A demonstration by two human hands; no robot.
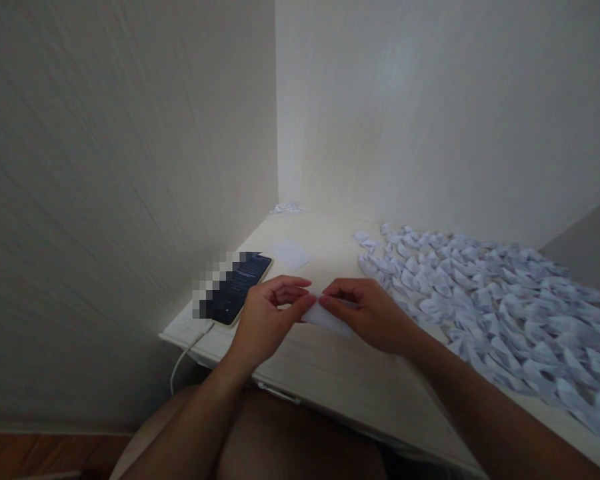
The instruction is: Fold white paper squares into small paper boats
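Observation:
A small white piece of paper [326, 321] is pinched between both hands, above the near part of the table. My left hand [276, 305] grips its upper left side between thumb and fingers. From the right, my right hand [363, 308] pinches the same paper, thumb tip close to the left thumb. Part of the paper is hidden behind the right-hand fingers. Beyond my left hand, more white paper [291, 254] lies flat on the table.
Many folded white paper pieces [480, 293] cover the table's right side. A phone [235, 293] with a white cable [180, 363] lies at the left edge. Paper scraps [289, 209] sit in the far corner. Walls close in the table [300, 363] at left and back.

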